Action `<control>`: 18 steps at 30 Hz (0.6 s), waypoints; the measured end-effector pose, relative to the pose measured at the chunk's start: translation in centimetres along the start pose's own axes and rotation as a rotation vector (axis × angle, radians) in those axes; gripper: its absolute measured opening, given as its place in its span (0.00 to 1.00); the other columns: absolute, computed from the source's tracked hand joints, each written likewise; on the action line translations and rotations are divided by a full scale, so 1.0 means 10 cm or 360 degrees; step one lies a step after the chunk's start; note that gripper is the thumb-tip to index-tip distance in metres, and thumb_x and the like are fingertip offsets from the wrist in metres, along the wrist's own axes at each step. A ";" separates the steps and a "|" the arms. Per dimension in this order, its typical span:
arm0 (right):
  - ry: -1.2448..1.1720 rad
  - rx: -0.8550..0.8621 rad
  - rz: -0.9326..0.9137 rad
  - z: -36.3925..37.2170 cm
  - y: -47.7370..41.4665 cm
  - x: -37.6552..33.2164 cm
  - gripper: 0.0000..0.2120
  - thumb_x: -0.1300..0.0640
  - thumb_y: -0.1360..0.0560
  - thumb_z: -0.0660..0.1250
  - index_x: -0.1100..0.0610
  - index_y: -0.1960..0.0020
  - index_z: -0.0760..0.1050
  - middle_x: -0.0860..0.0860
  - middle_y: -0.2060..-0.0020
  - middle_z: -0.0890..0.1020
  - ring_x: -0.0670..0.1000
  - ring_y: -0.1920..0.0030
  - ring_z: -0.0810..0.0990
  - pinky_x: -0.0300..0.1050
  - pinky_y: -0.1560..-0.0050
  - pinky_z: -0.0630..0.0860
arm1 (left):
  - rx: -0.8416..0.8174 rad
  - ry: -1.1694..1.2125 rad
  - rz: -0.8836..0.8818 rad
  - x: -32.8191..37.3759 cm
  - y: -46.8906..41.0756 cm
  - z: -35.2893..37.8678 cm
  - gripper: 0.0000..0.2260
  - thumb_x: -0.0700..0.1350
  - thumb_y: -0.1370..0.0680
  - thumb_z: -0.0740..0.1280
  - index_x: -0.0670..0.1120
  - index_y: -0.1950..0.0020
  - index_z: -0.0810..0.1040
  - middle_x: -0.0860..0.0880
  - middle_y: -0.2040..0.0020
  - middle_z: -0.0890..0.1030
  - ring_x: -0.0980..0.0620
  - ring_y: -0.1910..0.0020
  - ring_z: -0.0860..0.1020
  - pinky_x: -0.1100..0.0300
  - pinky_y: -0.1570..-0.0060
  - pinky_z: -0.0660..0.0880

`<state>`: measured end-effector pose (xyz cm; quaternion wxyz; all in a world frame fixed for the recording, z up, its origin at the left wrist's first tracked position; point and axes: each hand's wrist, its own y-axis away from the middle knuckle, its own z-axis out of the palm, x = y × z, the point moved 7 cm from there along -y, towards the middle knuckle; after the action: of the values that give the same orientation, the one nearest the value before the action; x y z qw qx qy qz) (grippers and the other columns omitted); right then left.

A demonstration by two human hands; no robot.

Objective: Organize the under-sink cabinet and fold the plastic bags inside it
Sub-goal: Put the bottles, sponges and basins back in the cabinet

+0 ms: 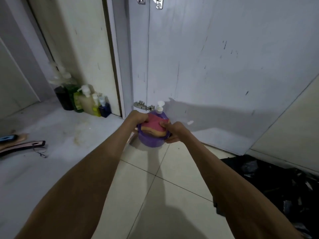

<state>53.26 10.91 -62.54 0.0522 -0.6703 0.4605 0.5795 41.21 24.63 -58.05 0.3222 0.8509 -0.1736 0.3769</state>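
Observation:
A purple pump bottle (151,140) with a white pump head and a pink and tan label is held above the tiled floor, just in front of the open cabinet door (215,66). My left hand (136,119) grips its left shoulder. My right hand (174,131) grips its right side, thumb pressed on the label. Both arms reach forward from the bottom of the view. Black plastic bags (276,183) lie crumpled on the floor at the right.
Several pump bottles (82,100), dark, green, tan and yellow, stand in a row on the cabinet floor (51,128) against its wall. A pink and black flat tool (20,147) and a blue object lie at the left. Two door hinges show on the cabinet door.

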 end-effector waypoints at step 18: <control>-0.0188 -0.0389 -0.0587 2.46 0.24 -2.18 0.34 0.39 0.34 0.74 0.63 0.40 0.75 0.59 0.47 0.82 0.60 0.54 0.84 0.55 0.56 0.83 | 0.0465 -0.0334 -0.0058 -0.26 0.27 -3.20 0.14 0.41 0.26 0.70 0.35 0.46 0.75 0.38 0.50 0.80 0.42 0.57 0.81 0.48 0.54 0.81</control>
<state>35.78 36.58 -51.40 0.1025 -0.7094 0.2528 0.6499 21.11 44.56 -42.62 0.1822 0.9263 -0.1342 0.3014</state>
